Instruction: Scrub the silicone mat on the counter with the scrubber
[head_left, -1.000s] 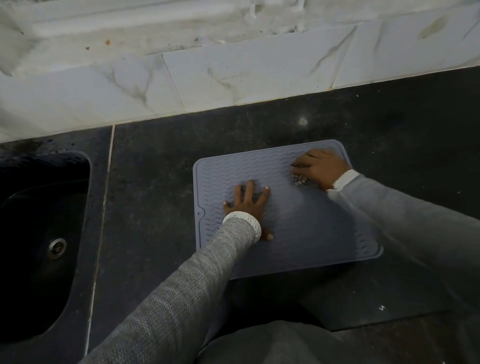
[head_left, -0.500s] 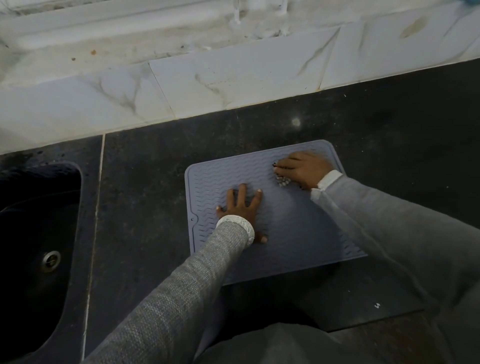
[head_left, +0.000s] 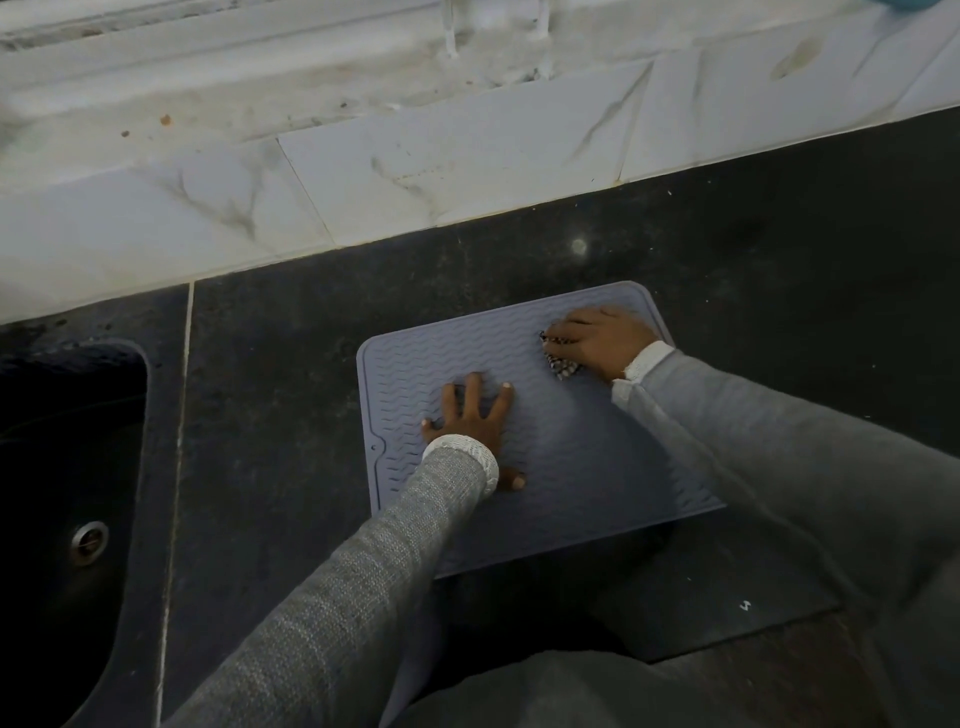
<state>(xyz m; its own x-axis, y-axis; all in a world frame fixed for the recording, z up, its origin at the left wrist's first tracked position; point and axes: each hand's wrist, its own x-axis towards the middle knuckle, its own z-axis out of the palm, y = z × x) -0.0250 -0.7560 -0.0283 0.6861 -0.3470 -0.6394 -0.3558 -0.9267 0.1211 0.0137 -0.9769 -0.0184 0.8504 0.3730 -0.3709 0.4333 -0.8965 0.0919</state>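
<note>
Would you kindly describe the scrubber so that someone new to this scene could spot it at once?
Start at the dark counter below the white tiled wall and find the grey ribbed mat lying flat on it. At the mat's far right corner, the right hand presses on a small wad: the scrubber, the only speckled black-and-white thing there.

A home kitchen is shown. A dark, speckled stone counter (head_left: 291, 415) is seen running from left to right, and a dark sink (head_left: 67, 467) with a round metal drain (head_left: 88, 540) is set into it at the left. Along the far edge the counter is backed by white, grey-veined marble tiles (head_left: 457, 166), which are marked with small stains. A ridged silicone mat (head_left: 587, 457), of the kind used for draining dishes, is laid flat on the counter to the right of the sink.
</note>
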